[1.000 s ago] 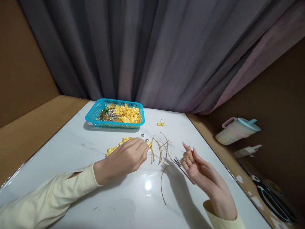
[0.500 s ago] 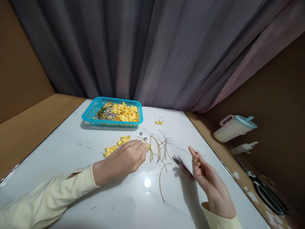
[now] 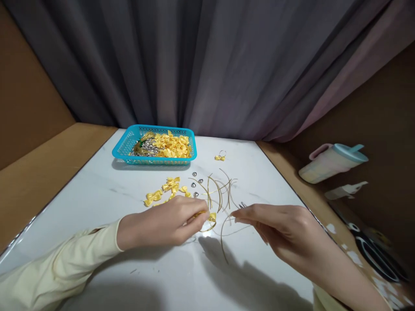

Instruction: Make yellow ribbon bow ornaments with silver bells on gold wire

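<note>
Well, I've got the left hand (image 3: 171,222) pinching a yellow bow (image 3: 212,217) with gold cord — whether the right hand's (image 3: 279,218) pinched fingertips grasp anything, I can't tell. Four silver hearts (image 3: 193,185) lie just beyond. One blue basket (image 3: 154,161) holds bows, silver pieces and a gold bundle (image 3: 138,146); my right forearm (image 3: 340,263) crosses the white tabletop's (image 3: 259,172) edge.

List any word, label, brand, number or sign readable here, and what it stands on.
None: no readable text shows.
Tumbler: no lettering I can make out.
Small white bottle: too small and blurred to tell.
Blue basket: no label visible.
</note>
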### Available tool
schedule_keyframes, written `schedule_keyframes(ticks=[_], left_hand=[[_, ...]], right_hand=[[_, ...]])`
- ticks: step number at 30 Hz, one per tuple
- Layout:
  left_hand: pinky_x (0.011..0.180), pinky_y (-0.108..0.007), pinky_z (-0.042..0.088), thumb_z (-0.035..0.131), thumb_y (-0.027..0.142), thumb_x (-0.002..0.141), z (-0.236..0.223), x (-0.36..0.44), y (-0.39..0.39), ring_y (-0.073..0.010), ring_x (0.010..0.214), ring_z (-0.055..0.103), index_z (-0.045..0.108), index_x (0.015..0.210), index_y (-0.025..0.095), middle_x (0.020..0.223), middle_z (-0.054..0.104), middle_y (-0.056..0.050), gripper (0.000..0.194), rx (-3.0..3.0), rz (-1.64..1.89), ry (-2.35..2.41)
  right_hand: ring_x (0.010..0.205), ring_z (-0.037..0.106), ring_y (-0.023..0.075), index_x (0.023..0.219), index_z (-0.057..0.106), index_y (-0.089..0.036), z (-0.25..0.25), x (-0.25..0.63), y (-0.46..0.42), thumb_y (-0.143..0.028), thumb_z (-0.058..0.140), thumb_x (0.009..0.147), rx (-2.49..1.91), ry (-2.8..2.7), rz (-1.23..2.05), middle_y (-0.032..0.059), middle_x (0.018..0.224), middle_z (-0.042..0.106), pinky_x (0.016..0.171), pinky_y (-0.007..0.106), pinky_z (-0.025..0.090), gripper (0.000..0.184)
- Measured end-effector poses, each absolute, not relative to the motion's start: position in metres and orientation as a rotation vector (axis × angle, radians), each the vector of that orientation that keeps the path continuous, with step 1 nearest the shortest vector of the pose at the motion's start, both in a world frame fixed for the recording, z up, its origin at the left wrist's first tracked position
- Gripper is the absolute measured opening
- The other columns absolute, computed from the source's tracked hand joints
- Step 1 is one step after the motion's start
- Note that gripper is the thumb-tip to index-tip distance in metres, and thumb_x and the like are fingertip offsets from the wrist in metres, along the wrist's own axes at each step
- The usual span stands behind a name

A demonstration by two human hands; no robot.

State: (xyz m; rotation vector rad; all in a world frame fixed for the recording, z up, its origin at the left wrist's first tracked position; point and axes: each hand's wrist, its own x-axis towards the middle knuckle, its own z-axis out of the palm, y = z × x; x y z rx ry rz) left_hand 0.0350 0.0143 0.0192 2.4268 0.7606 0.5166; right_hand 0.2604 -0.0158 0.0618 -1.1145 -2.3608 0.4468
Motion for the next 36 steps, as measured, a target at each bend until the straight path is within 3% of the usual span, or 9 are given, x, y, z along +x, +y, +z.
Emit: schedule_keyframes(ticks=[7, 20, 36], left_hand=[[0.056, -0.026, 0.032, 0.032, 0.013, 0.091, 0.023, 0.035, 0.01, -0.0115, 0.057, 0.037, 0.04, 0.069, 0.017, 0.064, 0.042, 0.002, 0.024, 2.526, 0.559, 0.676], [0.054, -0.025, 0.034, 0.029, 0.01, 0.091, 0.025, 0.034, 0.008, -0.0125, 0.057, 0.036, 0.042, 0.068, 0.016, 0.063, 0.041, 0.001, 0.027, 2.66, 0.601, 0.555], [0.058, -0.026, 0.036, 0.028, 0.01, 0.092, 0.025, 0.034, 0.008, -0.0142, 0.059, 0.037, 0.049, 0.069, 0.014, 0.063, 0.046, -0.002, 0.031, 2.808, 0.594, 0.476]], right_hand=[[0.042, 0.05, 0.0058, 0.077, 0.059, -0.017, 0.065, 0.245, -0.01, 0.0, 0.044, 0.079, -1.118, -2.398, 0.39, -0.0038, 0.057, 0.061, 0.045, 0.014, 0.037, 0.022], [0.05, 0.056, 0.0102, 0.07, 0.063, -0.014, 0.066, 0.238, -0.003, 0.001, 0.04, 0.077, -1.056, -2.446, 0.441, 0.0017, 0.059, 0.064, 0.049, 0.02, 0.037, 0.028], [0.049, 0.043, 0.0078, 0.074, 0.06, -0.013, 0.077, 0.23, 0.015, 0.001, 0.046, 0.071, -1.107, -2.704, 0.624, -0.0006, 0.059, 0.057, 0.05, 0.02, 0.027, 0.02]])
